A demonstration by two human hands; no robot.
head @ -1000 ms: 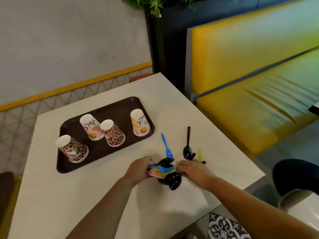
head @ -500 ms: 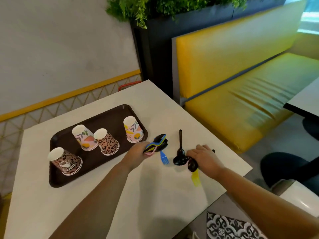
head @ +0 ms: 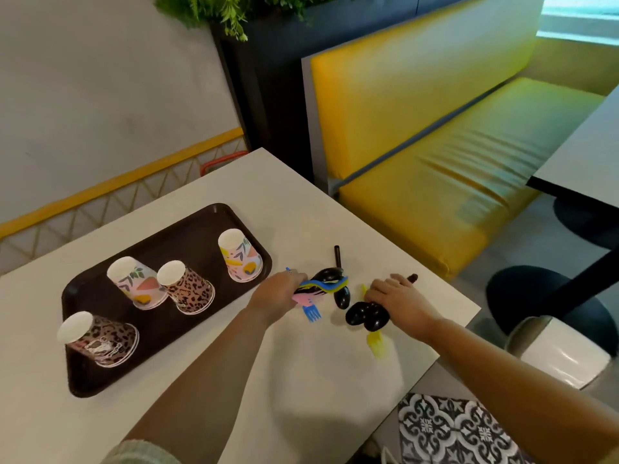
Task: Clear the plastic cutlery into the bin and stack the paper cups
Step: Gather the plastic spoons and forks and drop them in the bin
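Two hands gathering: left hand grips a mixed cutlery bundle, fingers curled; right hand clutches black spoons w/ a yellow fork, prob. one bin trip. Cups unstacked on tray.

Since a second ago the two hands part: the left hand now holds the mixed bundle of coloured and black plastic cutlery alone, nearer the dark brown tray. The right hand now grips two black plastic spoons and a yellow plastic fork.
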